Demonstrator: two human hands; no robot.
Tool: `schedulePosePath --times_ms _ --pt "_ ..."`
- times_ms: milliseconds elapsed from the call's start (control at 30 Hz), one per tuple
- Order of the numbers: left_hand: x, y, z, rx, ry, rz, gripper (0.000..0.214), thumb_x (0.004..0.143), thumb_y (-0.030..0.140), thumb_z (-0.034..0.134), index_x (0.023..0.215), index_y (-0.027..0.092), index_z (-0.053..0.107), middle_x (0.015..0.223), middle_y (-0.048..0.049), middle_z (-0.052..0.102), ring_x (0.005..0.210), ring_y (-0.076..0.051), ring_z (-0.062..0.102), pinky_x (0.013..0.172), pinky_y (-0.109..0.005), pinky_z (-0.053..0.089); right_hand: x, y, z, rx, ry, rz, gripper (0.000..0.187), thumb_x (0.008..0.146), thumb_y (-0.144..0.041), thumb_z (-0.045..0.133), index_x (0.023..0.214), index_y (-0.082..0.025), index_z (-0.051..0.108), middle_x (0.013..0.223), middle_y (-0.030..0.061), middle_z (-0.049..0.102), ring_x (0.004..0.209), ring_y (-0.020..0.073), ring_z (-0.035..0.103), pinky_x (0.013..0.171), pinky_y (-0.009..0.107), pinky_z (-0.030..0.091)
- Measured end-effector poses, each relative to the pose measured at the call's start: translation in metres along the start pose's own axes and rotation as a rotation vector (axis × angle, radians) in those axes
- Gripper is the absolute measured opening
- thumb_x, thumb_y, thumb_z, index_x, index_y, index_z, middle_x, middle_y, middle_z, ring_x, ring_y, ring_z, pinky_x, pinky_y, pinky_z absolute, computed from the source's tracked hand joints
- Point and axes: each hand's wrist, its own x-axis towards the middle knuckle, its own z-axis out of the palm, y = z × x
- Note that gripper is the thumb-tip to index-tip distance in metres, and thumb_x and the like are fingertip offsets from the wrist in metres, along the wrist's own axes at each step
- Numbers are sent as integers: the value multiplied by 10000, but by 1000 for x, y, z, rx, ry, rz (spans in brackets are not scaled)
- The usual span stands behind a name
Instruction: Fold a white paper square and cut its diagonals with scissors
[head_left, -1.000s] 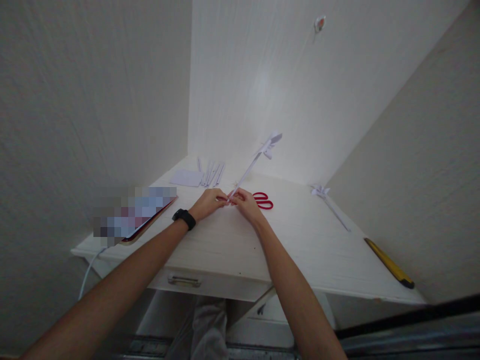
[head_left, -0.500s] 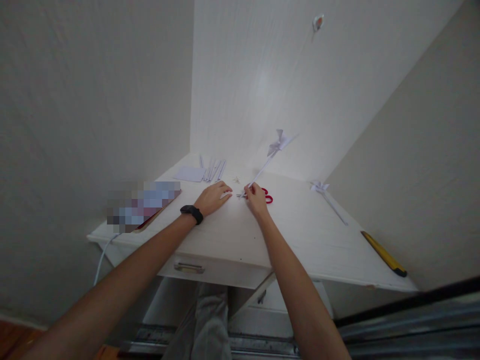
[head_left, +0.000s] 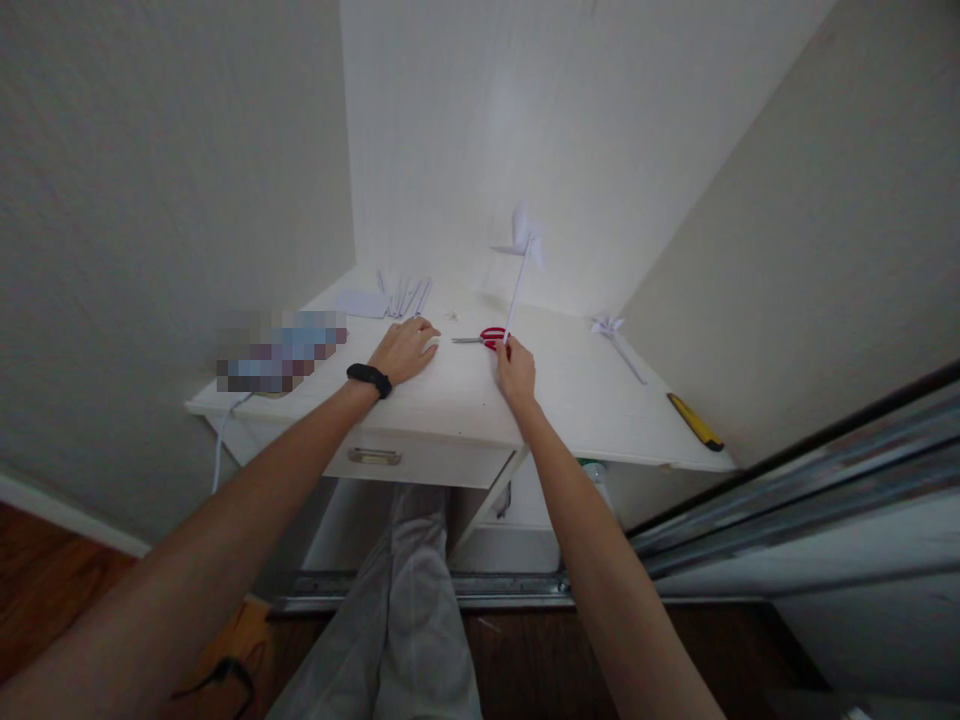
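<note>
My right hand (head_left: 516, 370) pinches the bottom of a thin white stick that carries a paper pinwheel (head_left: 521, 232), held nearly upright over the white desk (head_left: 450, 400). My left hand (head_left: 406, 348), with a black band at the wrist, lies flat on the desk, fingers stretched out and holding nothing. Red-handled scissors (head_left: 484, 338) lie on the desk between the two hands, just beyond my right fingers.
A second paper pinwheel (head_left: 615, 336) lies at the desk's right. A yellow utility knife (head_left: 695, 422) sits near the right edge. Paper strips and a sheet (head_left: 390, 299) lie at the back left. A blurred flat device (head_left: 279, 350) rests at the left. A drawer handle (head_left: 373, 457) shows below.
My left hand let go of the stick and settled flat on the desk. My right hand swung the pinwheel from leaning right to nearly upright. The camera tilted down.
</note>
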Motion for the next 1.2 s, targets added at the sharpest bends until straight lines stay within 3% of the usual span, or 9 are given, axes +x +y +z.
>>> schedulePosePath --times_ms 133,267,500,600,833,967,1200 --pt "-6 2 -3 14 -37 6 344 926 299 414 1166 171 626 1201 -119 615 1105 -251 560 930 -399 417 -6 -2 -12 -121 -21 -5 311 997 -355 371 992 -172 623 926 98 685 870 221 617 765 289 410" --pt "-10 3 -5 16 -54 -4 353 922 302 409 1167 167 625 1213 -119 611 1115 -253 555 936 -394 406 -10 13 -22 -187 -14 -50 286 994 -340 384 956 -170 610 899 102 670 810 211 589 717 276 375" --pt "-12 0 -3 -8 -26 4 370 921 301 378 1155 162 629 1203 -134 608 1104 -266 553 936 -418 402 5 67 -64 -376 65 -31 319 993 -302 373 941 -150 648 963 99 616 825 183 559 711 267 369" --pt "-13 0 -3 -19 -26 8 371 914 292 375 1136 153 638 1182 -145 615 1079 -277 564 922 -429 418 22 94 -90 -481 137 86 356 996 -295 349 1000 -146 672 1047 113 598 879 186 581 732 277 396" --pt "-11 -1 0 -18 0 45 333 910 257 374 1046 166 664 1116 -131 641 1021 -266 592 894 -419 445 44 156 -136 -721 59 283 350 991 -248 364 1120 -129 668 1154 161 603 965 225 651 762 310 462" --pt "-7 -3 2 -23 -2 84 312 899 229 372 963 163 670 1046 -125 660 974 -270 611 877 -426 452 46 183 -142 -707 6 444 319 971 -211 396 1114 -111 663 1139 165 641 1047 257 647 811 320 482" --pt "-8 -6 3 -52 36 59 273 891 206 385 949 185 650 1020 -100 662 960 -247 617 877 -400 460 53 203 -127 -603 25 541 336 950 -212 398 1188 -136 623 1163 178 655 1089 275 638 845 345 499"
